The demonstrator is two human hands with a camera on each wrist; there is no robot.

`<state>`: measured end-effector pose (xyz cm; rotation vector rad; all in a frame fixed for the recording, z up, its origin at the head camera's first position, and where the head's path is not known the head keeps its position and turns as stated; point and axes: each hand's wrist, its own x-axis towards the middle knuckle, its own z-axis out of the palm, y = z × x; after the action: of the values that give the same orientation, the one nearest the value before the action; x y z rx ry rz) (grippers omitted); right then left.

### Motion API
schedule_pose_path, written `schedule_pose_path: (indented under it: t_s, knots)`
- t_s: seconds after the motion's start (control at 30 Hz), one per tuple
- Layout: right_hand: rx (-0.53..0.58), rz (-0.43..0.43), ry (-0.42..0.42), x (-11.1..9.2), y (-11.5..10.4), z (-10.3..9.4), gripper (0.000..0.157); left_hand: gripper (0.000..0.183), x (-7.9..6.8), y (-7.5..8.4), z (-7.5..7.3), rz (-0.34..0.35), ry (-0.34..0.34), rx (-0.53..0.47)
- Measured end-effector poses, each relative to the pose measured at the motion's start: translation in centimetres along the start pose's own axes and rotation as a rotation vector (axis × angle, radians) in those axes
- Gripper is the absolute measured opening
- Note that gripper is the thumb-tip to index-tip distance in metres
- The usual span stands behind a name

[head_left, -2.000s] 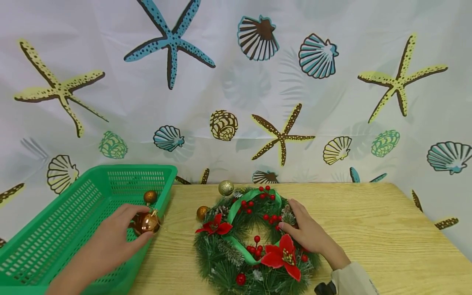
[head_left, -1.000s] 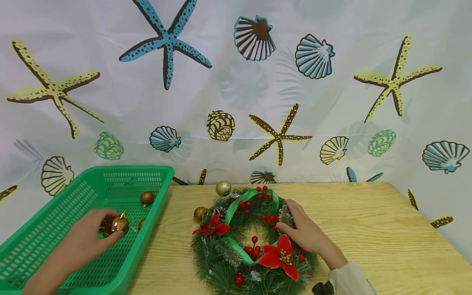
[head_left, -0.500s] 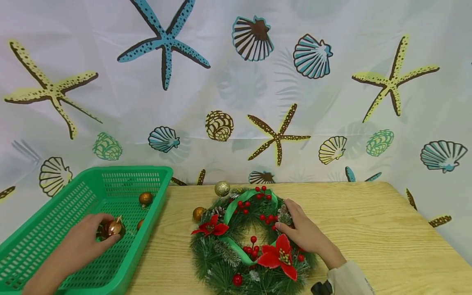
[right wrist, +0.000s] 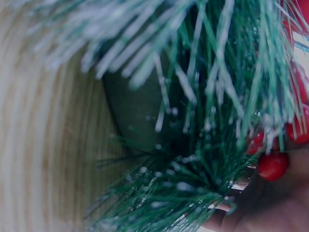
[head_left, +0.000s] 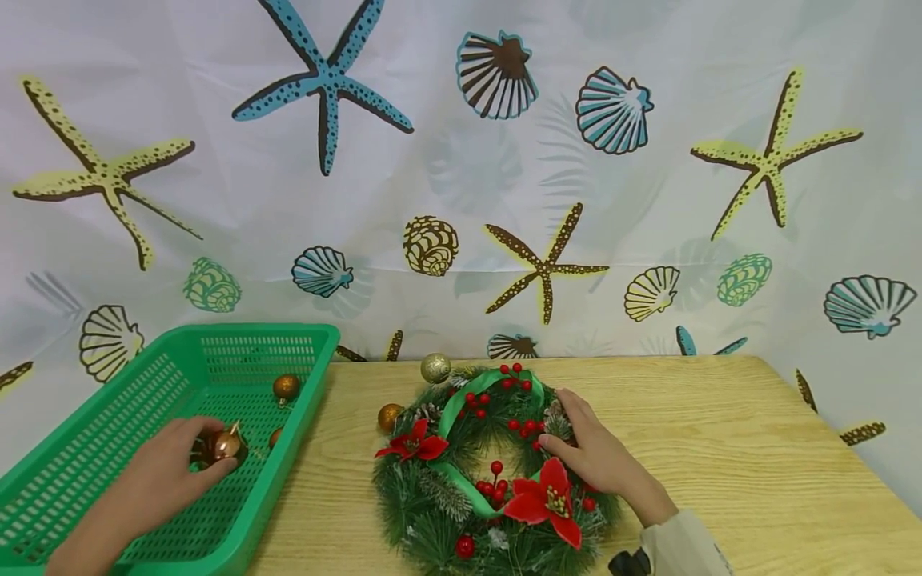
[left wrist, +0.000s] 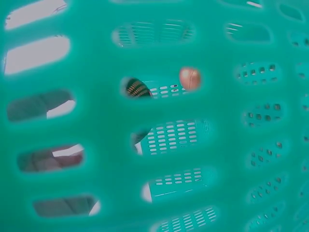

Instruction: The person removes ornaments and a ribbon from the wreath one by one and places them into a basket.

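My left hand (head_left: 154, 472) is down inside the green plastic basket (head_left: 327, 360), holding a shiny copper Christmas bauble (head_left: 227, 445) between thumb and fingers. A gold hanging cap and loop show on top of it. Through the basket's slots, the left wrist view catches part of the copper bauble (left wrist: 190, 78). On the right side of the Christmas wreath (head_left: 410, 504), my right hand (head_left: 598, 452) grips the ring, thumb on top near red berries and fingers along the outer edge. Pine needles (right wrist: 193, 179) and red berries (right wrist: 273, 166) hide much of those fingers in the right wrist view.
An orange glitter bauble (head_left: 286, 387) and another, partly hidden orange bauble (head_left: 275, 438) lie in the basket. Beside the wreath sit a gold bauble (head_left: 435, 368) and an orange bauble (head_left: 390, 418). Behind the wooden table (head_left: 720, 448) hangs a seashell-patterned curtain (head_left: 461, 176).
My left hand has carried the copper bauble left and lower into the basket, uncovering the orange bauble by its right wall. The right hand has kept its place on the wreath.
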<state>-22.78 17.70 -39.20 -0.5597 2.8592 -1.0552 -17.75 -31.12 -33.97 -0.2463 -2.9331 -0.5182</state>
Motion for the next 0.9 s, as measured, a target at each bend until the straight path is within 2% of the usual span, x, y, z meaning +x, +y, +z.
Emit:
schedule_pose_path:
  t_s: [0.53, 0.9]
  knots:
    - [-0.006, -0.003, -0.004, -0.2, -0.2, -0.2, 0.077, 0.049, -0.1, 0.0, -0.1, 0.000, -0.008, -0.003]
    - [-0.009, -0.003, 0.001, 0.0, -0.1, 0.0, 0.078, 0.048, -0.3, 0.9, -0.9, 0.012, 0.003, -0.028]
